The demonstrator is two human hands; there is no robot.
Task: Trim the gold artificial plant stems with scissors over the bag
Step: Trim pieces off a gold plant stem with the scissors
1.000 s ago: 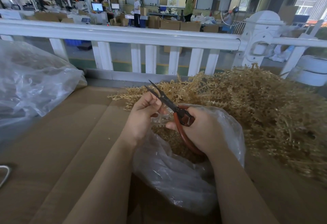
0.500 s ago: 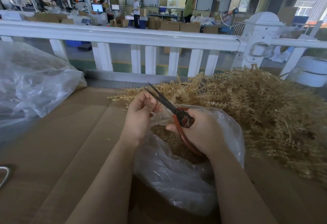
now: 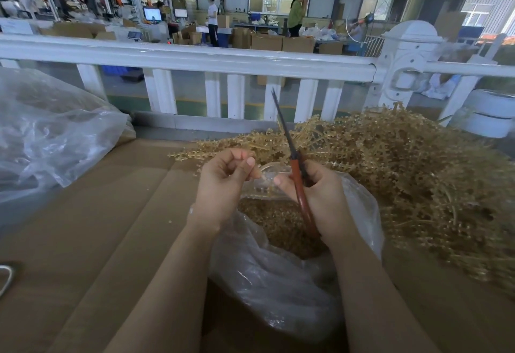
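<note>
Over the open clear bag (image 3: 278, 291) on the cardboard worktop (image 3: 83, 227) — I see both hands at work.

My right hand (image 3: 320, 199) has its grip clenched round the red-handled scissors (image 3: 295, 174), blades together and pointing up. The left hand (image 3: 223, 182) pinches a thin, blurred piece above the bag. The gold stems (image 3: 418, 174) lie heaped just right — clippings fill the bag.

Both bare forearms are reaching forward side by side. The left hand (image 3: 223, 185) is curling its fingers (image 3: 248, 161) inward. The right hand (image 3: 320, 196) is gripping the scissors (image 3: 295, 168), blades closed and pointing up.
</note>
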